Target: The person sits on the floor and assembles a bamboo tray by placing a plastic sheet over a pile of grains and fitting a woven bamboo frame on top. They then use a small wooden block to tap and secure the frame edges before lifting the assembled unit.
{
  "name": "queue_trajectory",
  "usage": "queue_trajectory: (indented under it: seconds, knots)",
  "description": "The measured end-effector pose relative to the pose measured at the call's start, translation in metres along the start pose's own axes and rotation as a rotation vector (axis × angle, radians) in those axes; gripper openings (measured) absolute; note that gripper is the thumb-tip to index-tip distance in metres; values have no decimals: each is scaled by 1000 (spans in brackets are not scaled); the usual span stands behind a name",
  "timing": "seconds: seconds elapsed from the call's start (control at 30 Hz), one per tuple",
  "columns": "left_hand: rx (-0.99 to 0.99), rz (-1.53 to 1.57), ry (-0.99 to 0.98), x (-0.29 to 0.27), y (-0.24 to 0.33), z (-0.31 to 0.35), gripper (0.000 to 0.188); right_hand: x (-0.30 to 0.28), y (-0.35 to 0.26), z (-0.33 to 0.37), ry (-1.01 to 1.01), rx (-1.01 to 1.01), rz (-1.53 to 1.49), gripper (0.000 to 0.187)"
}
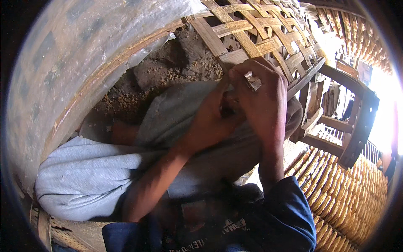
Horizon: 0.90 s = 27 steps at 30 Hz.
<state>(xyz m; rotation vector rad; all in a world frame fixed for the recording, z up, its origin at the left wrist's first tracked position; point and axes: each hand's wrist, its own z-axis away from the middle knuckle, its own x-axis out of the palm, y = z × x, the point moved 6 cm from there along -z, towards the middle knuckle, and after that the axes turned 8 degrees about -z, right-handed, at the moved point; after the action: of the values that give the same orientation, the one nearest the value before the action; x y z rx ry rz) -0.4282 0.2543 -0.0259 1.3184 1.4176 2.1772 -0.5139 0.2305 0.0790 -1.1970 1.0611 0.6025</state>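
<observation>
My two hands meet above my lap, close to the lower edge of a woven bamboo basket. My left hand has its fingers curled, and a dark gap beneath them hides whatever it holds. Thumb and fingertips pressed together, my right hand sits just above and to the right of the left one. A small shiny, clear-looking bit shows between its fingers; its kind is too small to tell. Grey trousers cover my folded legs below the hands.
A large curved wall covered in clear plastic sheet rises at left. Dark earth with crumbs lies between it and the basket. At right stands a wooden frame; rows of long pale-brown pieces lie on racks beyond.
</observation>
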Motion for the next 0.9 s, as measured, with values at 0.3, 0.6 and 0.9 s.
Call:
queue_trajectory:
  seconds: [0.3, 0.6, 0.9]
  knots:
    - [97, -50, 39, -4, 14, -15, 65, -14, -1, 6, -108, -60, -231, 13]
    - [-42, 197, 115, -6, 18, -10, 52, -20, 8, 7, 31, -126, -207, 11]
    - [49, -104, 297, -21, 12, -16, 42, -52, 28, 15, 141, 121, -380, 5]
